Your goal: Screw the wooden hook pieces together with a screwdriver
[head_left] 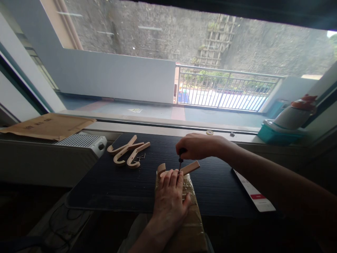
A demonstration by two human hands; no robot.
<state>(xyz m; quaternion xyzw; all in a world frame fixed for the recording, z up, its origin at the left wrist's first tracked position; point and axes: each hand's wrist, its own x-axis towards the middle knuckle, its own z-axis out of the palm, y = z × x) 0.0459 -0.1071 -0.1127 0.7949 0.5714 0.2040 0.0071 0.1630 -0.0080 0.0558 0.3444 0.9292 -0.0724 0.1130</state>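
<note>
My left hand (pixel 170 194) lies flat, fingers together, pressing down on a wooden plank wrapped in clear film (pixel 190 211) that lies on the black tabletop (pixel 105 182). Under its fingertips sits a J-shaped wooden hook (pixel 190 168). My right hand (pixel 196 146) is closed round the black handle of a small screwdriver (pixel 180 162), held upright with its tip on the hook beside my left fingertips. Three more wooden hooks (pixel 128 151) lie in a loose pile at the table's back left, with a few small dark screws (pixel 141 157) next to them.
A white radiator-like heater (pixel 84 141) stands left of the table, with flat brown cardboard (pixel 47 125) behind it. A white slip with a red mark (pixel 254 191) lies at the right. On the sill are a teal box (pixel 279 133) with a pale figure, and two small round bits.
</note>
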